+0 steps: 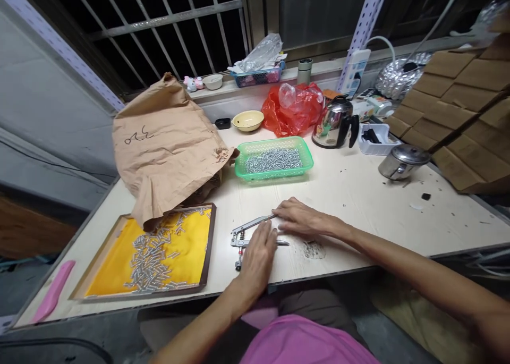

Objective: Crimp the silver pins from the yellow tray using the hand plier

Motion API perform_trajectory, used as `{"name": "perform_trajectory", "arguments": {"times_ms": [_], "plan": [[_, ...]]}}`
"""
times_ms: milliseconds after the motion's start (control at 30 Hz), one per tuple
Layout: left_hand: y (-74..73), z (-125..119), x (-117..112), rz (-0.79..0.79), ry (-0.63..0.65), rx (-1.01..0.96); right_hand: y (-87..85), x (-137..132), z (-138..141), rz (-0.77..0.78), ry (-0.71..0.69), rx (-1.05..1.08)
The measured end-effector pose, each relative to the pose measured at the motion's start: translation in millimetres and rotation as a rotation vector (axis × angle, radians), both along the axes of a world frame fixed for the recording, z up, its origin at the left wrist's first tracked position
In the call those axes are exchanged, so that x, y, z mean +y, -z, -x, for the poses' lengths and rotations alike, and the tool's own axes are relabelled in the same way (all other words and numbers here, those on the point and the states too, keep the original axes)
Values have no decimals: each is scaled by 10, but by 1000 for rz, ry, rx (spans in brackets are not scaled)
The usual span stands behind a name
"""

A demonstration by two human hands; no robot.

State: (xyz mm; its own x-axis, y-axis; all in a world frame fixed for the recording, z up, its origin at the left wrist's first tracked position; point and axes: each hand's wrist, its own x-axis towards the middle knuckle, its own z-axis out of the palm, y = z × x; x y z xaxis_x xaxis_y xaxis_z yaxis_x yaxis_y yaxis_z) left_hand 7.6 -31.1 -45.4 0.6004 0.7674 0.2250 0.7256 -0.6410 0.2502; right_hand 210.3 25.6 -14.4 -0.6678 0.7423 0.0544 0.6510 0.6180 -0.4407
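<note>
A metal hand press tool [244,234] lies on the white table [358,194] near its front edge. My left hand [258,259] rests flat on the tool's lower part, fingers stretched out. My right hand [297,217] lies over the end of the upper handle, fingers extended and touching it. To the left, a yellow-lined tray [109,260] holds several small silver metal pieces [153,260]. Beyond the tool, a green plastic basket [305,161] holds more silver pieces [273,160].
A crumpled brown paper bag [167,141] overlaps the tray's far end. Farther back stand a yellow bowl [247,120], a red plastic bag [292,109], a steel kettle [334,122] and a small steel pot [402,162]. Cardboard sheets [458,103] lean at right. A pink strip [53,292] lies at the left corner.
</note>
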Motion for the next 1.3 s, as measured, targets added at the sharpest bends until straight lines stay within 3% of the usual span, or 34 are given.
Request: {"name": "perform_trajectory", "arguments": {"times_ms": [167,333,400,533,600,767,867,967,1100,1200,1300], "plan": [[14,-125,-248,99,16,-28,110,168,135,-103,203,-60],[-80,-166,-321,158,6,-57,-8,369,327,-138,291,-167],[-88,-164,-341,167,2,-77,-94,324,454,-172,192,-159],[-20,-157,-408,259,-48,-69,-173,31,846,-239,-264,-64],[31,-144,-448,307,-71,-36,-131,-104,1040,-278,-398,-65],[99,-87,-513,335,-84,-37,90,-171,1320,-376,-575,-111],[108,-83,-546,362,-97,-77,135,-134,1357,-353,-600,-39],[63,-80,-560,309,-79,-146,-2,-84,1314,-313,-468,187],[-161,183,-413,111,-55,-194,-437,144,1057,-424,-154,483],[-367,697,-137,-55,-341,-145,-741,434,723,-578,87,408],[-470,1288,157,-150,-745,39,-848,606,451,-702,364,210]]}}
